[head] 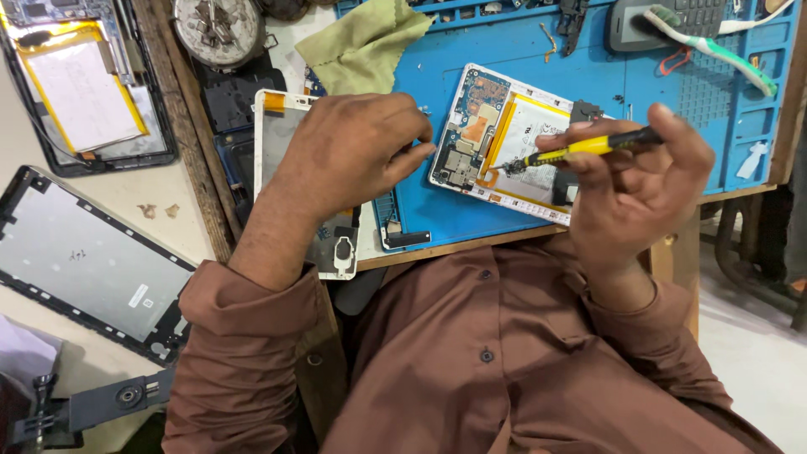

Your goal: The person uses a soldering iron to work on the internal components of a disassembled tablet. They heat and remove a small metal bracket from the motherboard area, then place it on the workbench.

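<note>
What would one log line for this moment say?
right hand: grips yellow screwdriver, tip on opened tablet | left hand: rests over white back cover | surface: blue mat

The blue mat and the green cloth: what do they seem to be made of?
Blue mat: probably silicone or rubber, matte, with moulded compartments and ridges. Green cloth: soft woven or microfibre fabric, judging by its loose folds and dull surface.

an electronics repair workshop — opened tablets [504,143], blue repair mat [656,126], spare screens [84,261].
</note>
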